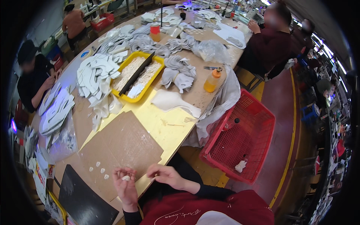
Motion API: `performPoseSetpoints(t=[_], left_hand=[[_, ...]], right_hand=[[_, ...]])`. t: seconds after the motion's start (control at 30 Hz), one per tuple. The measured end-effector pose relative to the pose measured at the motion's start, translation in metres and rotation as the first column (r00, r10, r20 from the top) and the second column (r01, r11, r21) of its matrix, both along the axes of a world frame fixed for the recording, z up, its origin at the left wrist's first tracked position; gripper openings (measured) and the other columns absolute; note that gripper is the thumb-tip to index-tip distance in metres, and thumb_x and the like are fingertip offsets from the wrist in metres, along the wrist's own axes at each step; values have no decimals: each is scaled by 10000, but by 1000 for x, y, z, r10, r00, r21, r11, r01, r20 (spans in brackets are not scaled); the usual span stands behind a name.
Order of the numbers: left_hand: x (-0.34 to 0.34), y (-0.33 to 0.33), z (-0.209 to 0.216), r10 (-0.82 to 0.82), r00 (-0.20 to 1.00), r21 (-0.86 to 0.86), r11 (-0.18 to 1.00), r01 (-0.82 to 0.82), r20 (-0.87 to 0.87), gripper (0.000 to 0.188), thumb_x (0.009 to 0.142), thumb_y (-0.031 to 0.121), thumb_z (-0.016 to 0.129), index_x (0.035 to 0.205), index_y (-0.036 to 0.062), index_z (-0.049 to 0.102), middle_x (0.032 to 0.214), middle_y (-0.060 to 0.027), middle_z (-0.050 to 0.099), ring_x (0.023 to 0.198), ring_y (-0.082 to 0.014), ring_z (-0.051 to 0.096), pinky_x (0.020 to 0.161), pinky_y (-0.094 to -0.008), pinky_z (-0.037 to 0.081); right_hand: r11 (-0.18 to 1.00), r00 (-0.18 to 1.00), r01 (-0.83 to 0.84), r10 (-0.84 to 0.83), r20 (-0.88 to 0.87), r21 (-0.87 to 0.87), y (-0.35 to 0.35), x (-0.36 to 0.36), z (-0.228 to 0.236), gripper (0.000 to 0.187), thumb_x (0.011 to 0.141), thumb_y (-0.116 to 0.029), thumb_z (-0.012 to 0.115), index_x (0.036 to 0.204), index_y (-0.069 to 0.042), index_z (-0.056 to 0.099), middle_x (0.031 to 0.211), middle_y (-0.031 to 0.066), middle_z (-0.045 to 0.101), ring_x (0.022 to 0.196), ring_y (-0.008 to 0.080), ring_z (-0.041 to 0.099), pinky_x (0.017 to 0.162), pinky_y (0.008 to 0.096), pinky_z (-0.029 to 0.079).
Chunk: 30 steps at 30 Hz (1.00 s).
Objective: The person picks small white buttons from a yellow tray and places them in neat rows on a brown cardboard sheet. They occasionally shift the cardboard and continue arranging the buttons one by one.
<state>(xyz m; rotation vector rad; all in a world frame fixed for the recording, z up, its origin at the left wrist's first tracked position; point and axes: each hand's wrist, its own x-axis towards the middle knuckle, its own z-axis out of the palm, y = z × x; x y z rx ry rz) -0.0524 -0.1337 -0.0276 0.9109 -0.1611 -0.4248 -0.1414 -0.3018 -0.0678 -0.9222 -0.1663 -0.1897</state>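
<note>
My left hand [127, 192] is raised at the table's near edge with its fingers curled. A small white looped piece [126, 178] sits in those fingers; its exact kind is too small to tell. Just to the right, my right hand [169, 177] has its fingers bent together in a pinch, and whatever may be between them is hidden. Beneath and beyond both hands lies a brown cardboard sheet [125, 140]. Several similar small white pieces [98, 164] rest left of my left hand.
A yellow tray [135, 99] of cream-coloured pieces with a dark divider stands farther back, beside white cut pieces [93, 75] and grey bundles [179, 73]. An orange bottle [212, 80] is near the right edge. A red basket [262, 138] stands right; a black panel [84, 198] lies left. Co-workers sit around.
</note>
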Motion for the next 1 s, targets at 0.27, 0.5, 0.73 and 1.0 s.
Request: performPoseSetpoints(t=[0.27, 0.5, 0.73, 1.0], left_hand=[[-16, -65, -9, -246, 969, 89, 966, 241, 39, 501, 828, 113, 705, 1267, 91, 465, 1138, -119, 586, 1091, -239, 580, 1007, -410, 461], [-3, -129, -18, -289, 939, 243, 939, 241, 184, 434, 855, 54, 691, 1251, 54, 513, 1157, -121, 624, 1122, -236, 592, 1032, -388, 440], [8, -177, -10, -452, 752, 686, 728, 0, 480, 335, 862, 68, 715, 1167, 4, 594, 1118, -141, 657, 1089, -302, 617, 959, -377, 472], [-14, -191, 3, -432, 806, 817, 566, -108, 406, 392, 799, -4, 756, 1163, 17, 610, 1083, -156, 657, 1001, -274, 671, 919, -349, 522]], right_hand=[[635, 651, 741, -759, -3, 217, -154, -39, 43, 180, 906, -24, 609, 1082, -10, 571, 1012, 96, 591, 857, 169, 593, 780, 293, 494], [284, 281, 959, -951, 133, 9, -316, -62, 86, 158, 936, -10, 576, 1093, -26, 586, 1048, 58, 609, 863, 130, 581, 806, 269, 480], [203, 230, 929, -972, 52, -309, -499, 10, 62, 118, 953, -46, 649, 1061, 1, 638, 914, 34, 648, 799, 111, 608, 745, 243, 490], [155, 183, 683, -982, -38, -714, -663, 100, 4, 156, 914, -43, 685, 1040, 49, 667, 865, 78, 701, 714, 133, 683, 649, 251, 567]])
